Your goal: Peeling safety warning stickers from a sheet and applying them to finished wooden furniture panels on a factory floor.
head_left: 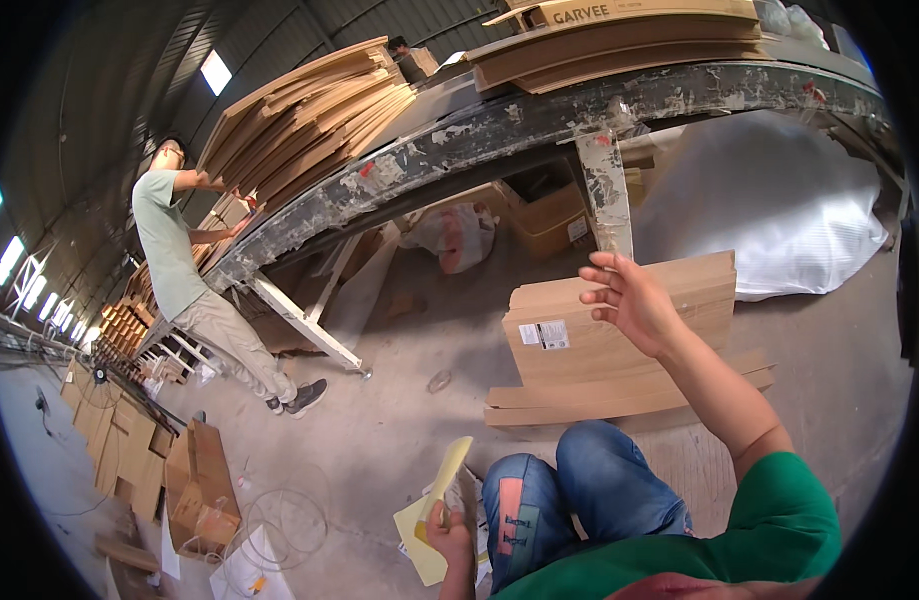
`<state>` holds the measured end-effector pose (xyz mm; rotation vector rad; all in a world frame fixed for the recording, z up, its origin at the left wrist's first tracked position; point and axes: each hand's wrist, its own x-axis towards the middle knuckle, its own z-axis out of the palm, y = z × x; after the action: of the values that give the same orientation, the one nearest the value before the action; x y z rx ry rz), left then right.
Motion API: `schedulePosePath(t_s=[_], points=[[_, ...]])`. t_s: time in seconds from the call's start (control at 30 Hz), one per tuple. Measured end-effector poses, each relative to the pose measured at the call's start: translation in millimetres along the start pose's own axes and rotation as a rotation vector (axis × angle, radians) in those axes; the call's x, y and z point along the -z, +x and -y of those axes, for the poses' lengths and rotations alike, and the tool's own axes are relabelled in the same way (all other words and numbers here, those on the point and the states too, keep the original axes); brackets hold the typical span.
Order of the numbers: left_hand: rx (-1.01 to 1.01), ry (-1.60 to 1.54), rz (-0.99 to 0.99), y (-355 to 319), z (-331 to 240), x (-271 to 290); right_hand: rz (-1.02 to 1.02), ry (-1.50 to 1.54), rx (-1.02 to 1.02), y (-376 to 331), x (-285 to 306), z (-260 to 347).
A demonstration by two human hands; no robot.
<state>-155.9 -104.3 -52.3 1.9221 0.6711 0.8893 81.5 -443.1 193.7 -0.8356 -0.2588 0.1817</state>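
Note:
My left hand (451, 532) is low in the view beside my knee. Its fingers are closed on a yellow paper sheet (444, 482), which stands up curved from the grip. My right hand (627, 300) is raised in front of a flattened cardboard carton (629, 345). Its fingers are apart and slightly bent, with nothing visible in them. Whether it touches the carton I cannot tell. A white label (544, 335) is on the carton's left part, to the left of my right hand. More yellow and white sheets (416, 548) lie on the floor beside my left hand.
A long worn table (419, 160) crosses overhead, stacked with flat cardboard (309, 110). One white leg (605, 190) stands behind the carton. Silvery sheeting (769, 200) bulges at right. Another person (174, 240) works at the table's left. An open box (201, 480) and loose strapping (289, 525) lie lower left.

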Motion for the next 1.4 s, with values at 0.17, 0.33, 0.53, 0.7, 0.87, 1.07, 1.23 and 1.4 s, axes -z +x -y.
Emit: schedulePosePath(t_s=[0.17,0.33,0.53,0.7,0.87,1.07,1.23,1.4], points=[[0.010,-0.099,0.151,-16.3,-23.5,-25.8,-0.009,-0.035,0.030,-4.3,47.2,-25.1],[-0.256,0.046,0.100,-36.9,-52.1,-50.1,0.065,-1.101,0.328,-52.4,51.1,-119.6],[-0.250,0.147,0.190,-36.4,-52.4,-51.7,0.388,-1.442,0.693,-101.4,60.7,-181.1],[-0.257,0.143,0.197,-36.9,-53.7,-51.4,0.320,-1.475,0.702,-99.1,56.1,-172.3],[-0.283,0.191,0.166,-38.8,-59.7,-51.0,0.347,-1.439,0.702,-101.5,54.4,-171.8],[-0.281,0.219,0.171,-39.0,-62.2,-49.1,0.284,-1.405,0.673,-101.5,53.2,-175.9],[-0.276,0.199,0.150,-39.4,-58.2,-50.8,0.265,-1.424,0.673,-104.3,51.3,-176.1],[-0.121,0.207,0.251,-39.6,-52.4,-47.5,0.273,-1.448,0.688,-104.1,55.0,-179.3]])
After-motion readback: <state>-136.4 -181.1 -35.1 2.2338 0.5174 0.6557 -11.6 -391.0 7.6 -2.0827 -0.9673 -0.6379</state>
